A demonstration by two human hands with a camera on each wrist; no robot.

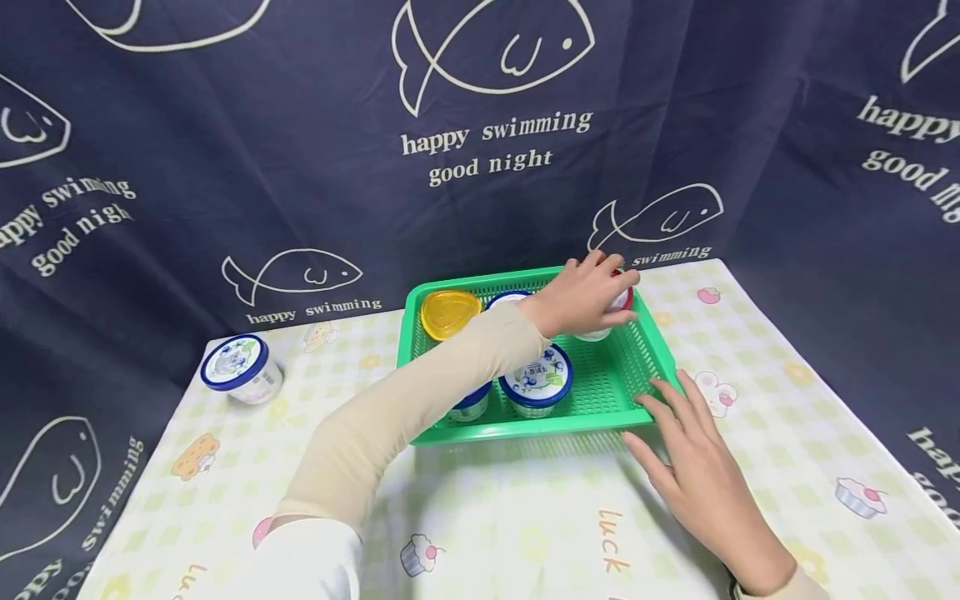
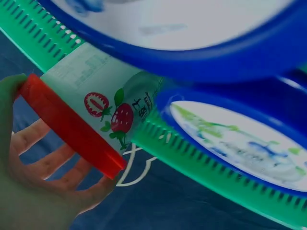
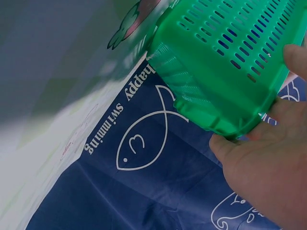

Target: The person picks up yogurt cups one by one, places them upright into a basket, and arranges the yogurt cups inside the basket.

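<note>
At the far right corner of the green basket (image 1: 525,429), my left hand (image 1: 581,296) grips a red-lidded tub (image 1: 596,335) from above. In the left wrist view its fingers and thumb spread around the red lid (image 2: 72,127), and strawberries are printed on the tub's side. My right hand (image 1: 693,467) touches the basket's near right corner, fingers extended over the rim and thumb by the near wall. Inside the basket, a blue-lidded tub (image 1: 537,377) stands at the front middle. Other blue-lidded tubs are partly hidden by my left arm. A tub with a yellow lid (image 1: 450,313) sits back left.
Another blue-lidded tub (image 1: 242,367) stands alone on the table's left, outside the basket. A checked cloth with printed cakes covers the table (image 1: 510,508). Close behind the basket hangs a dark blue curtain (image 1: 330,167) with fish drawings.
</note>
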